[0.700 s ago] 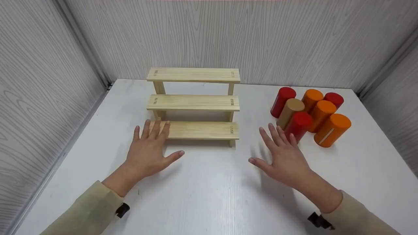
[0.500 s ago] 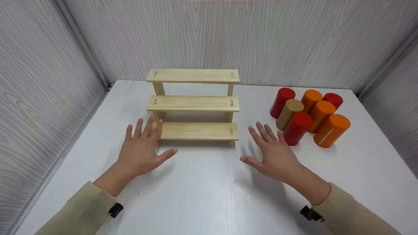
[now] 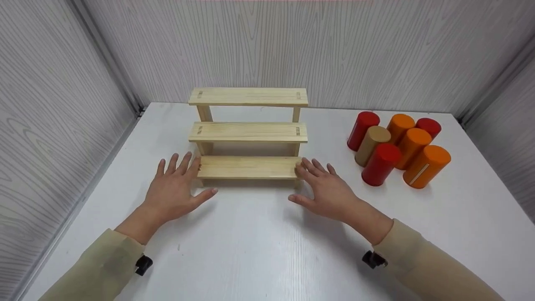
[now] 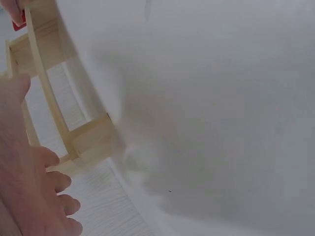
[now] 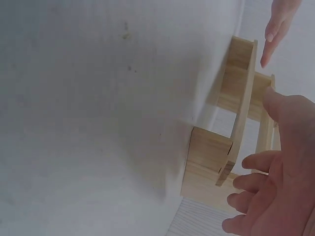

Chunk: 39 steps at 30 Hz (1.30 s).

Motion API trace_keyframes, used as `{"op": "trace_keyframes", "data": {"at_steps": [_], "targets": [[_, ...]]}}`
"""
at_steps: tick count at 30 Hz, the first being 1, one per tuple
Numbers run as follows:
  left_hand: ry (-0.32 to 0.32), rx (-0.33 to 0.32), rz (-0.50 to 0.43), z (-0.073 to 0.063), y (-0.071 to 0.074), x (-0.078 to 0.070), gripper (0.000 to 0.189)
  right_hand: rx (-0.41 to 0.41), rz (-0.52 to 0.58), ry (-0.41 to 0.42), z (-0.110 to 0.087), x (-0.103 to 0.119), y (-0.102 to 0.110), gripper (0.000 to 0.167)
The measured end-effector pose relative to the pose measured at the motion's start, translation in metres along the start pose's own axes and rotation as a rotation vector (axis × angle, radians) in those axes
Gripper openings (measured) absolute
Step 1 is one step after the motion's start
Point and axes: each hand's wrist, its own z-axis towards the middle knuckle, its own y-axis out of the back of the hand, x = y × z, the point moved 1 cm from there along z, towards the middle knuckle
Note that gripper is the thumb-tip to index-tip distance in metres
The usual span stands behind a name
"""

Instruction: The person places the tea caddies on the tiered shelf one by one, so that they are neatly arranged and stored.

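Flanking the lowest step (image 3: 250, 167) of a three-tiered wooden stand (image 3: 250, 132), the fingers of the left hand (image 3: 171, 192) and right hand (image 3: 329, 193) were straight and slightly apart, clamped on nothing; whether they touched the wood could not be told. Such paired placement presumably suited steadying both ends. The stand stood upright on the white table (image 3: 246, 251); rightward, seven upright cylinders (image 3: 406, 149) clustered, apparently to leave its front accessible.

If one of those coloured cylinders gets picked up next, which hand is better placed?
Probably the right hand: it holds nothing and is nearer the front red cylinder. The left hand is away at the left end of the three-tier wooden stand.
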Motion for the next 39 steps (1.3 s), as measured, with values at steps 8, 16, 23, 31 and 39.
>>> {"op": "trace_keyframes", "data": {"at_steps": [8,16,23,31,39], "targets": [[-0.025,0.000,-0.028,0.001,-0.004,0.003,0.103,0.012,0.000,0.033,0.003,0.001,-0.006,0.089],[-0.039,0.004,-0.019,0.005,-0.003,0.002,0.103,-0.001,0.008,0.049,0.001,0.000,-0.007,0.086],[-0.045,-0.001,-0.025,0.010,-0.004,-0.001,0.104,0.006,0.001,0.034,0.001,-0.005,-0.009,0.085],[-0.056,0.003,-0.007,0.012,-0.007,-0.004,0.104,-0.001,0.026,0.046,-0.003,-0.012,-0.009,0.078],[-0.072,0.012,-0.013,0.011,-0.009,-0.016,0.105,-0.007,0.035,0.046,-0.018,-0.020,-0.007,0.078]]}}
